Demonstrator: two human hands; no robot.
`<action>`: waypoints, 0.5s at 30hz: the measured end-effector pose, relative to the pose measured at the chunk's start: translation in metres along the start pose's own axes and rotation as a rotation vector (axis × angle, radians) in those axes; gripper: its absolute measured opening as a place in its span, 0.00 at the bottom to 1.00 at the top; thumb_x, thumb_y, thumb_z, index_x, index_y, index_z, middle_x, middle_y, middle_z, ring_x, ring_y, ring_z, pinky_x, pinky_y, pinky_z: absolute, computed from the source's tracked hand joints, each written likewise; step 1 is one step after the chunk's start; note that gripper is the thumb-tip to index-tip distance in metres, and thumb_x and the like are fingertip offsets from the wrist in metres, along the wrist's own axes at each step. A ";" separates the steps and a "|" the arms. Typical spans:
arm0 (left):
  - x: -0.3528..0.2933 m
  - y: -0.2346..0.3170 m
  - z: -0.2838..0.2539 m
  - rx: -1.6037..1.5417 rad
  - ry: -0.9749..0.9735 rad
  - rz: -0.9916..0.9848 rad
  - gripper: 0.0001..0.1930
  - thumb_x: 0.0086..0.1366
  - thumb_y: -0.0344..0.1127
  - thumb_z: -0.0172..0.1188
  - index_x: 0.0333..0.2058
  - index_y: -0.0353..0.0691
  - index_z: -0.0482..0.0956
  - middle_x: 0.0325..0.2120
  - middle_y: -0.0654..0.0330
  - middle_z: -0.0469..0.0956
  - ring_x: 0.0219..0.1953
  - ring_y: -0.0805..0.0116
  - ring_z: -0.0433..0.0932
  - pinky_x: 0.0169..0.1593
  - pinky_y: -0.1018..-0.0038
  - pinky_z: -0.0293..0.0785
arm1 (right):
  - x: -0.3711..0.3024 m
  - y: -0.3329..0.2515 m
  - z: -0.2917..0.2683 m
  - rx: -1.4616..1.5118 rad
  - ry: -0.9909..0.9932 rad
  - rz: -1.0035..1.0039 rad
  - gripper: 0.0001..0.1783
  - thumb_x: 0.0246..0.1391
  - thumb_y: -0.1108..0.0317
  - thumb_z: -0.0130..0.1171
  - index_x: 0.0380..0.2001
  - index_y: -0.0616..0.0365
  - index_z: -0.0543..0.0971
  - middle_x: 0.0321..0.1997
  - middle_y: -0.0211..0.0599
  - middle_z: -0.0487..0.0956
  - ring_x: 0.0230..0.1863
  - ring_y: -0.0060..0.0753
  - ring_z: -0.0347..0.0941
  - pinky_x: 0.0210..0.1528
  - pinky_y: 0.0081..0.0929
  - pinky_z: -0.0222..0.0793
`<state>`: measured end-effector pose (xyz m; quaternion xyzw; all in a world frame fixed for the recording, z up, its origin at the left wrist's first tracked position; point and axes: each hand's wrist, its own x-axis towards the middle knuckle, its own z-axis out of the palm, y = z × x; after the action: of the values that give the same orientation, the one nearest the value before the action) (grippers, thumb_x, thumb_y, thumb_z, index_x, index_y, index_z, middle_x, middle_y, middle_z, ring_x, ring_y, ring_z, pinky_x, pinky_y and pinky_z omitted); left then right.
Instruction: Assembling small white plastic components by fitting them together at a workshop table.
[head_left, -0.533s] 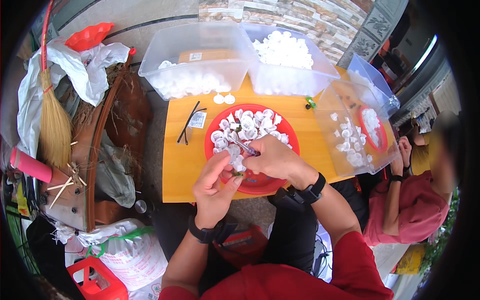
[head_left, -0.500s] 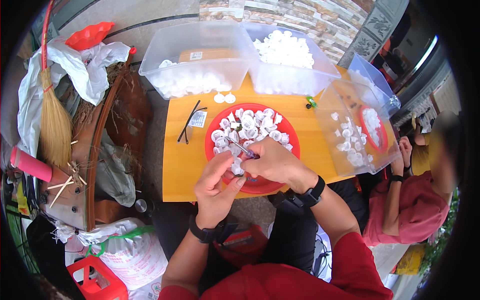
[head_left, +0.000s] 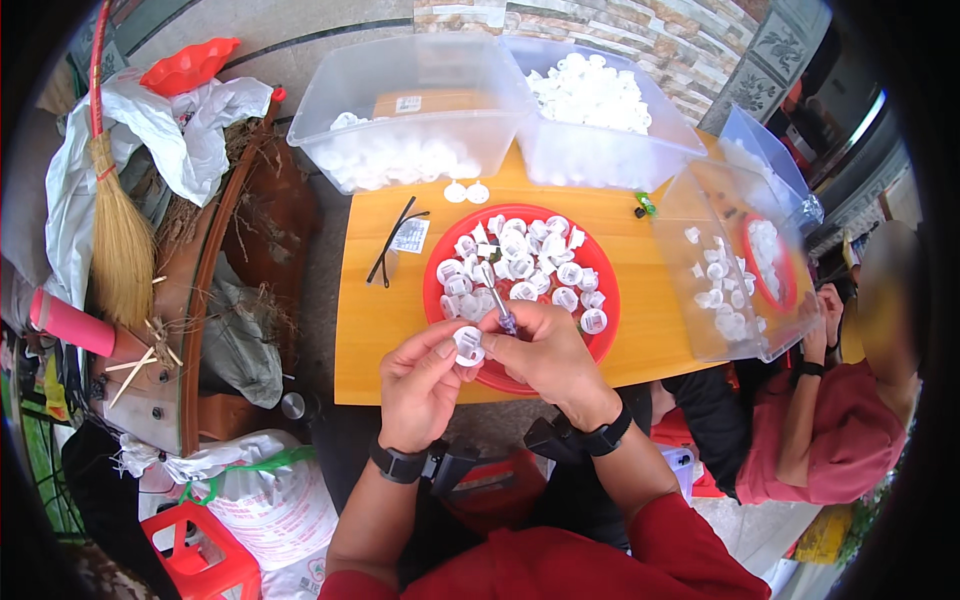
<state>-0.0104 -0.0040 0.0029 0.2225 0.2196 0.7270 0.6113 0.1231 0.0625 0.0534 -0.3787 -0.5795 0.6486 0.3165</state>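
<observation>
- Left clear bin [head_left: 350,75], at the back of the desk [head_left: 385,345]: low heap of white pieces; done or waiting, I cannot tell.
- My left hand [head_left: 415,380]: thumb and fingers pinched on one round white piece.
- White discs [head_left: 477,192], two: flat on the desk, in front of the bin.
- Round white piece [head_left: 468,346], one: between my hands, at the basin's near left edge; in progress, I judge.
- Purple-handled tool [head_left: 507,320], one: slim metal shaft pointing away from me.
- Red basin [head_left: 433,290]: many loose pieces; if these are waiting, much is left.
- My right hand [head_left: 550,365]: fingers closed round the tool's handle, thumb close by the piece, contact unclear.
- Second clear bin [head_left: 670,150]: heaped high; possibly finished stock, unconfirmed.
- Clear box [head_left: 680,300], desk's right end: scattered pieces, status unknown.
</observation>
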 end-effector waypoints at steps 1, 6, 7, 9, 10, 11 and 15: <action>0.000 -0.001 0.000 0.011 0.006 0.001 0.13 0.61 0.26 0.50 0.45 0.27 0.71 0.38 0.50 0.75 0.39 0.64 0.76 0.40 0.72 0.74 | 0.000 0.005 0.000 -0.019 0.009 -0.034 0.01 0.48 0.78 0.56 0.26 0.61 0.75 0.16 0.21 0.68 0.14 0.07 0.55 0.14 0.11 0.45; 0.001 -0.007 0.000 0.159 0.024 -0.001 0.15 0.61 0.26 0.51 0.46 0.28 0.70 0.38 0.51 0.76 0.38 0.66 0.76 0.40 0.73 0.73 | 0.000 0.008 0.001 0.083 0.055 -0.020 0.01 0.48 0.77 0.55 0.26 0.62 0.75 0.16 0.20 0.68 0.14 0.07 0.56 0.14 0.11 0.45; 0.001 -0.009 0.001 0.208 0.036 0.013 0.15 0.61 0.25 0.51 0.47 0.28 0.70 0.38 0.52 0.76 0.37 0.66 0.76 0.40 0.74 0.73 | 0.000 0.009 0.000 0.103 0.070 -0.028 0.01 0.49 0.77 0.55 0.27 0.63 0.75 0.16 0.20 0.68 0.15 0.07 0.56 0.14 0.11 0.45; 0.001 -0.012 0.003 0.253 0.047 0.055 0.14 0.61 0.25 0.51 0.46 0.28 0.70 0.37 0.52 0.76 0.37 0.67 0.76 0.39 0.74 0.73 | -0.001 0.012 -0.002 0.124 0.085 -0.033 0.01 0.49 0.77 0.55 0.27 0.63 0.75 0.16 0.20 0.68 0.15 0.07 0.56 0.15 0.11 0.46; 0.001 -0.014 0.003 0.297 0.057 0.101 0.14 0.60 0.24 0.52 0.46 0.29 0.71 0.37 0.52 0.76 0.36 0.67 0.76 0.39 0.75 0.72 | -0.001 0.015 -0.003 -0.012 0.089 -0.076 0.03 0.50 0.77 0.54 0.30 0.64 0.75 0.18 0.23 0.70 0.18 0.09 0.60 0.18 0.12 0.51; 0.002 -0.014 0.002 0.298 0.060 0.100 0.14 0.60 0.24 0.52 0.46 0.29 0.71 0.37 0.52 0.76 0.36 0.67 0.76 0.39 0.75 0.72 | -0.002 0.017 -0.005 -0.148 0.092 -0.119 0.06 0.50 0.77 0.54 0.33 0.66 0.75 0.21 0.25 0.72 0.20 0.11 0.64 0.20 0.13 0.57; 0.006 -0.008 -0.002 0.270 0.085 0.147 0.12 0.60 0.23 0.52 0.43 0.30 0.72 0.36 0.52 0.76 0.35 0.67 0.76 0.38 0.75 0.72 | -0.011 0.032 -0.016 -0.230 0.007 -0.193 0.13 0.52 0.77 0.51 0.43 0.66 0.73 0.28 0.31 0.76 0.28 0.16 0.70 0.31 0.17 0.66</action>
<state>-0.0064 0.0029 -0.0032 0.2872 0.3240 0.7425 0.5111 0.1429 0.0571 0.0228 -0.3574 -0.6823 0.5433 0.3340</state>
